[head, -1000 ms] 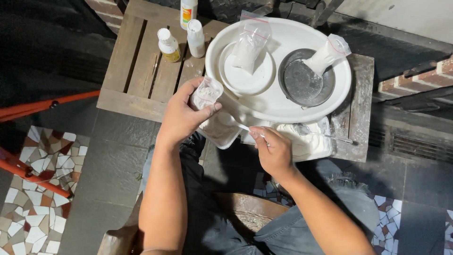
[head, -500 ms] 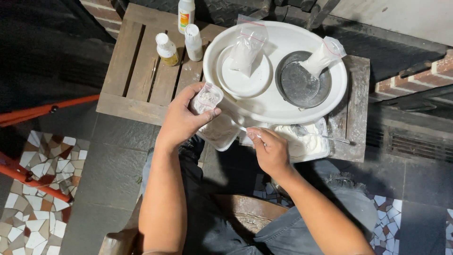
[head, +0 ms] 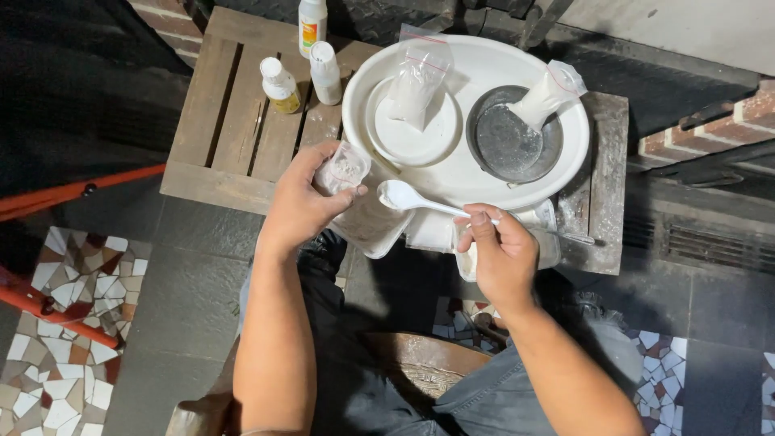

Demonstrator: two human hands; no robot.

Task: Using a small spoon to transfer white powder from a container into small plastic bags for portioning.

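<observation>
**Powder spooned at a wooden pallet table**

Weathered slatted wooden table (head: 234, 121) carried a large round white tray (head: 468, 182). At its near edge, the left hand (head: 303, 202) was clamped around a small clear plastic cup (head: 343, 168), seemingly holding white powder. Just beside it, the right hand (head: 500, 254) pinched a white plastic spoon (head: 412, 198), bowl toward the cup.
</observation>
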